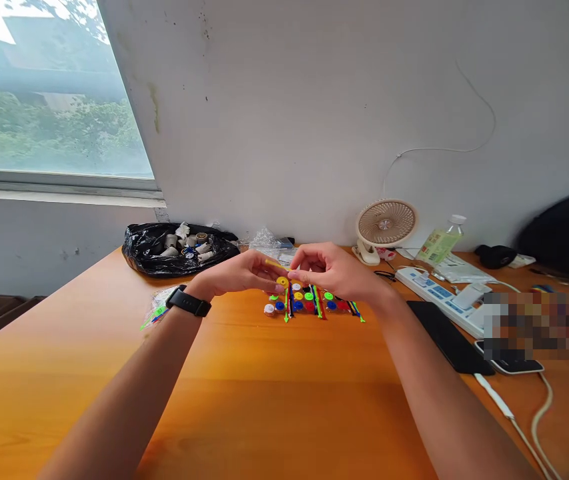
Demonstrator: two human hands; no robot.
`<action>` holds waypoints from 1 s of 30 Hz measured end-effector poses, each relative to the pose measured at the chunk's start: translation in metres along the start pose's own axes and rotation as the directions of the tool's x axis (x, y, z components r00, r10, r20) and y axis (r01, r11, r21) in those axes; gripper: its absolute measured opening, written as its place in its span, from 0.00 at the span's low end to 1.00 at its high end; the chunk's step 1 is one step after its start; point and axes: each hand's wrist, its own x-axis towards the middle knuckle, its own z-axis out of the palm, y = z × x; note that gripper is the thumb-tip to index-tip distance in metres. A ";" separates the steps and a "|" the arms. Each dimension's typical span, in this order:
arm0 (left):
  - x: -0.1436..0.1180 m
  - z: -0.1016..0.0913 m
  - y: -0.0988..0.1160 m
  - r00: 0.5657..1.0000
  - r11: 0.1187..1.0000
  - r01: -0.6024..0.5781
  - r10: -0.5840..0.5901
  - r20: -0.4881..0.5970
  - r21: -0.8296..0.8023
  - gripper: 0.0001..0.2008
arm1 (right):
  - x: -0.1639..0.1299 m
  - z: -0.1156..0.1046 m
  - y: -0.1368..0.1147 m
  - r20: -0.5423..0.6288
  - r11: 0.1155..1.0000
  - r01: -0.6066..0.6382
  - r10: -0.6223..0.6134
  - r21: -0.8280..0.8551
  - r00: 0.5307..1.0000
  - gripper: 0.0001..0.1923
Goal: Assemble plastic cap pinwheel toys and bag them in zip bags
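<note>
Left hand and right hand together, fingertips pinched on a thin yellow stick, probably plastic, just above coloured discs on orange table.

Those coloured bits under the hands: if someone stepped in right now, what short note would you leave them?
Left hand, with a black wristband, and right hand meet above the table, pinching a thin yellow stick between their fingertips.
Just below lies a spread of coloured discs and sticks: yellow, green, blue, red, white.
A small clear packet with green pieces lies by the left wrist.
Done: pieces are laid out on the table. Left: most discs and sticks still lie loose. Whether the yellow stick is joined to anything is too small to tell.
</note>
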 end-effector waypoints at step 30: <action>0.000 0.009 0.013 0.997 0.998 -0.033 0.038 -0.070 0.059 0.15 | 0.001 0.000 0.007 0.057 0.989 -0.043 0.036 0.142 0.998 0.14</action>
